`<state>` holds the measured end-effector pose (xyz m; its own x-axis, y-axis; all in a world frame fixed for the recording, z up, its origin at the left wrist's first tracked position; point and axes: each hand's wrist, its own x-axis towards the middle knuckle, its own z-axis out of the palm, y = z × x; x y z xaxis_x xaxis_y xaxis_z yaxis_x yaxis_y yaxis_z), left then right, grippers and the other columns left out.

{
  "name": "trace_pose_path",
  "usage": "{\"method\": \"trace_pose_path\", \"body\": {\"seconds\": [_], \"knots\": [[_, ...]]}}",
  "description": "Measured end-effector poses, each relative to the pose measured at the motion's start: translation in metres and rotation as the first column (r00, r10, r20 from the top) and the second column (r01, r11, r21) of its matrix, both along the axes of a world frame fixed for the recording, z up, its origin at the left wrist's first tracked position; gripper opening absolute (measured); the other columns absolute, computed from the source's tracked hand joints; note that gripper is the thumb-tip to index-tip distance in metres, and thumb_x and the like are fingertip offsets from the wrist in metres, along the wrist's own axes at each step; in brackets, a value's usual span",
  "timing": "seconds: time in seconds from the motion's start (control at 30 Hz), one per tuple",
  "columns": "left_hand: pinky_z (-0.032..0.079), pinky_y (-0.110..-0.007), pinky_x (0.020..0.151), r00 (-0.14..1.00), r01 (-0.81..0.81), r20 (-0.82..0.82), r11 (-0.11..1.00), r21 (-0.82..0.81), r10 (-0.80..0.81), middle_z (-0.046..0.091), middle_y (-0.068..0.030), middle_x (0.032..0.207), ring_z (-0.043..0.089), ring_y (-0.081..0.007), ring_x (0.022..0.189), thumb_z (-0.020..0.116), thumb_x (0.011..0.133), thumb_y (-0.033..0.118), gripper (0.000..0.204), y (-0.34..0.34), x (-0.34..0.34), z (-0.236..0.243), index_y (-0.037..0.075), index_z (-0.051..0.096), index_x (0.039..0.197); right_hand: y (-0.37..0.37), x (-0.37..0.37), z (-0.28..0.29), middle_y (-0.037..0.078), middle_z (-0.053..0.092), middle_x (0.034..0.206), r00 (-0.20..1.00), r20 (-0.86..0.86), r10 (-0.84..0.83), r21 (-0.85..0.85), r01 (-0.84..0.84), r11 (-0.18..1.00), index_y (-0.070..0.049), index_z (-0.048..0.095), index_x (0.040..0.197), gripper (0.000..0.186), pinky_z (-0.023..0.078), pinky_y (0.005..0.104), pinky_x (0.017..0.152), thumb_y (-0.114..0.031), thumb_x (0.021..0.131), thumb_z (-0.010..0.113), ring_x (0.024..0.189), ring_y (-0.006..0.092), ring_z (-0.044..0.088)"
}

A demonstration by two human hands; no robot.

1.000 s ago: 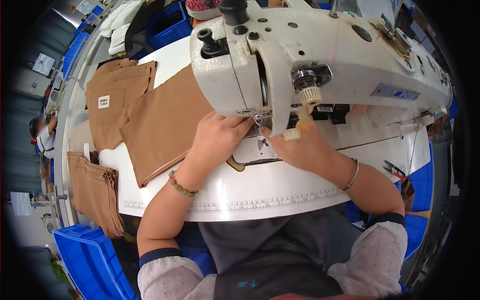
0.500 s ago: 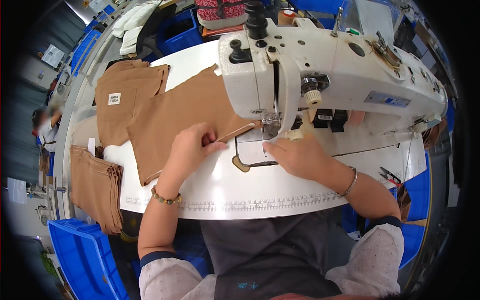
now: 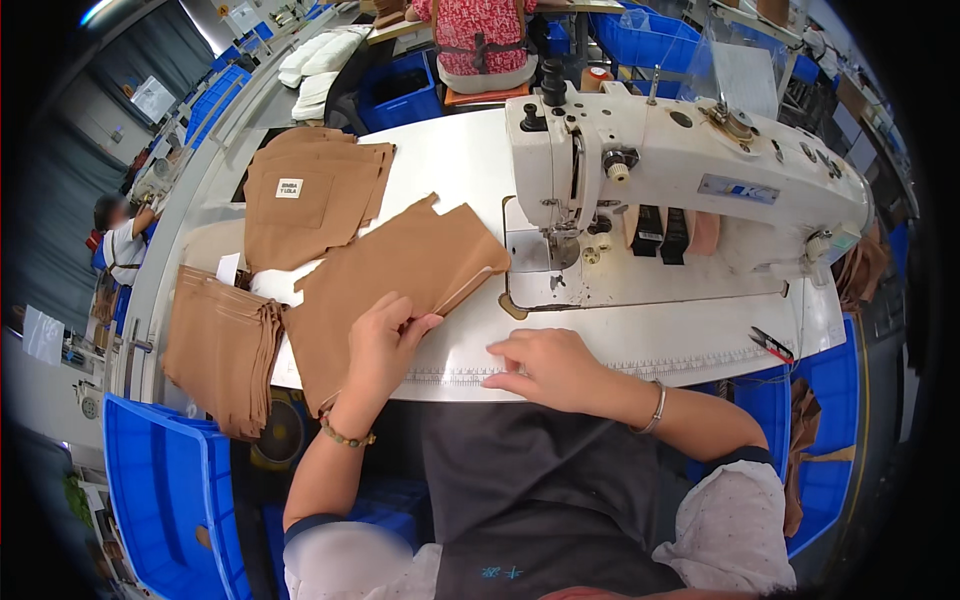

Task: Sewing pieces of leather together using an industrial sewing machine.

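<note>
A brown fabric piece with notched corners lies on the white table, left of the sewing machine. Thumb and fingers of my left hand pinch its near edge, where a thin pale strip runs along the cloth. The piece is clear of the needle area. My right hand rests near the table's front edge, thumb and fingers apart, with nothing in it. Further left is a stack of brown pieces, the top one bearing a pocket and a white label. A folded brown pile hangs over the table's left edge.
Thread snips lie at the table's right end. Black and pink strips sit under the machine arm. Blue bins stand below the table on both sides. A person in red sits beyond the table; another is at far left.
The brown fabric has come away from under the machine's needle area, drawn left by my left hand. My right hand has moved back from beside the needle toward the front edge.
</note>
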<state>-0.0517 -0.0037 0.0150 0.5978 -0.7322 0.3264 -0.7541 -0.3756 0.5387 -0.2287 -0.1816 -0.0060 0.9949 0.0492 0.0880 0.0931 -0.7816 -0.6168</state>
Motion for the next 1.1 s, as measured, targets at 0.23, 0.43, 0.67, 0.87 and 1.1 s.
{"method": "trace_pose_path", "body": {"seconds": [0.23,0.43,0.67,0.87,1.1], "knots": [[0.047,-0.033,0.059,0.923,0.203,0.371,0.947,-0.247,-0.101,0.065,-0.0045,0.074,0.058,-0.0233,0.064,0.084,0.075,0.013,0.015,0.000,-0.051,0.055,0.007,0.070,0.078,0.033,0.016,0.020,0.018,0.059,0.125,0.968,0.069,-0.241,0.737,0.113,0.666,0.001,0.035,0.144,0.090,0.059,0.0329,0.083,-0.030,0.078,0.089,0.102,0.0266,0.068],[0.045,-0.025,0.062,0.902,0.203,-0.276,0.888,-0.412,-0.334,0.065,-0.0030,0.075,0.056,-0.0124,0.066,0.080,0.084,0.007,0.012,0.000,-0.059,0.048,0.005,0.069,0.080,0.031,0.008,0.035,0.007,0.073,0.099,0.981,0.130,-0.145,0.830,-0.028,0.558,0.001,0.068,0.110,0.028,0.060,0.0280,0.074,-0.009,0.087,0.080,0.087,0.0126,0.070],[0.035,-0.019,0.059,0.719,-0.139,-0.632,0.831,-0.538,-0.289,0.050,0.0077,0.073,0.041,-0.0006,0.067,0.061,0.103,0.015,0.017,0.011,-0.034,0.042,0.006,0.058,0.089,-0.004,-0.020,0.052,0.001,0.065,0.061,0.961,0.017,-0.277,0.638,0.203,0.743,-0.002,0.064,0.065,0.030,0.042,0.0231,0.047,-0.013,0.087,0.081,0.053,0.0037,0.056],[0.040,-0.028,0.049,0.979,0.175,0.140,0.959,-0.223,-0.146,0.054,-0.0036,0.061,0.051,-0.0147,0.052,0.079,0.087,0.031,0.037,0.057,0.004,0.051,0.003,0.059,0.073,-0.040,-0.066,0.045,0.007,0.072,0.102,0.844,0.233,-0.483,0.104,0.472,0.875,-0.009,0.064,0.092,0.024,0.046,0.0281,0.052,-0.004,0.071,0.076,0.060,0.0150,0.063],[0.050,-0.038,0.057,0.967,0.075,0.193,0.912,0.403,-0.165,0.067,-0.0082,0.079,0.064,-0.0280,0.063,0.077,0.081,0.051,0.047,0.043,-0.022,0.019,0.005,0.067,0.082,0.012,-0.105,0.005,0.012,0.063,0.136,0.931,0.363,0.029,-0.388,0.122,0.914,-0.008,0.066,0.102,0.023,0.049,0.0275,0.050,-0.011,0.079,0.068,0.060,0.0136,0.061]]}}
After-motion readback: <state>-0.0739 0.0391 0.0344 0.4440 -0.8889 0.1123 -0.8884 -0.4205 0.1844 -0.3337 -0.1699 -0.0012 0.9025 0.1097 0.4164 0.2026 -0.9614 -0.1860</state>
